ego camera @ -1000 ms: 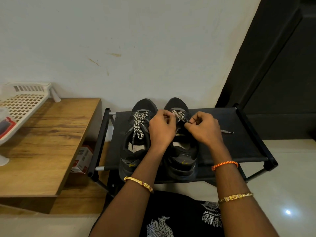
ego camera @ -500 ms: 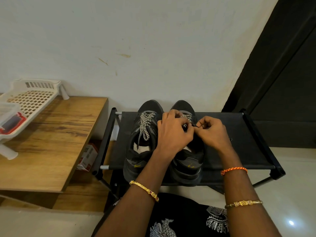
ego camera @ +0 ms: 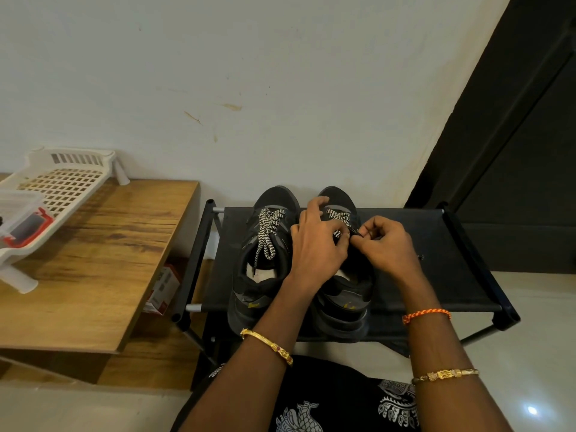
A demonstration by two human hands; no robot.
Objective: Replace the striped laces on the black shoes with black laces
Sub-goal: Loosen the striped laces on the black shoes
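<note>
Two black shoes stand side by side on a black shoe rack (ego camera: 442,241), toes toward the wall. The left shoe (ego camera: 265,275) keeps its black-and-white striped lace (ego camera: 268,232), loose ends hanging into the opening. The right shoe (ego camera: 343,304) has a striped lace (ego camera: 338,215) across its upper eyelets. My left hand (ego camera: 318,244) rests over the right shoe's tongue, fingertips pinching the lace. My right hand (ego camera: 389,244) pinches the same lace at the shoe's right side. Both hands hide the lower lacing.
A wooden table (ego camera: 93,260) stands at the left with a white plastic basket (ego camera: 56,188) holding a clear box. A small red-and-white carton (ego camera: 163,291) lies on the floor beneath. A dark door (ego camera: 514,151) stands at the right. A small dark bit (ego camera: 420,257) lies on the rack.
The head camera has shifted slightly, so the rack sits further right in view. Both hands stay on the right shoe's lace; my left fingers have spread upward toward the toe.
</note>
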